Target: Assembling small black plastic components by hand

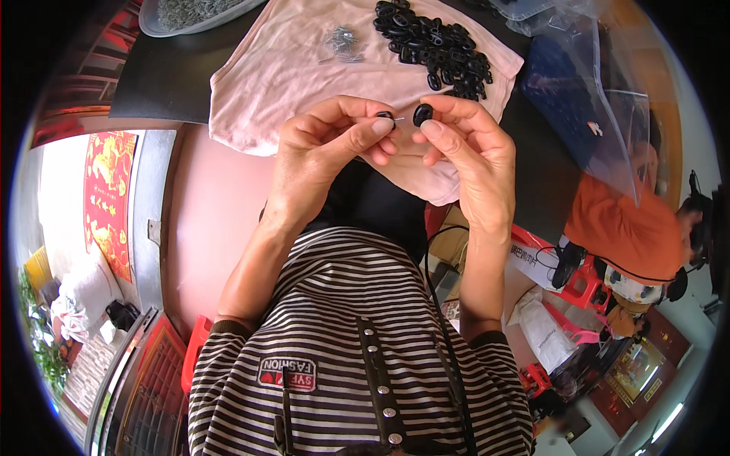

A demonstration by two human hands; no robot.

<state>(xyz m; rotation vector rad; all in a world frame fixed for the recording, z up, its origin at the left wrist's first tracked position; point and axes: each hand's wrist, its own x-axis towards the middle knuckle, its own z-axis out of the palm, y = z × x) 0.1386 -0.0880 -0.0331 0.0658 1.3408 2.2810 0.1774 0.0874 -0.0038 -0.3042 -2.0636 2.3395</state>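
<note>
My left hand (331, 144) pinches a small black oval plastic piece (385, 115) between thumb and forefinger. From it a thin metal pin (399, 118) sticks out toward the right. Facing it, a second black oval plastic piece (423, 115) is pinched in my right hand (471, 148), a short gap away from the pin. Both hands are raised over the near edge of a pink cloth (266, 83). On the cloth beyond them lie a small heap of metal pins (344, 45) and, farther right, a pile of similar black plastic pieces (433, 42).
The cloth covers part of a black table (167, 76). A pale tub (163, 32) full of small metal parts stands at the far left. Clear plastic sheeting (616, 129) hangs on the right, near a person in orange (627, 228) and red stools (585, 285). A black cable (437, 296) runs down my front.
</note>
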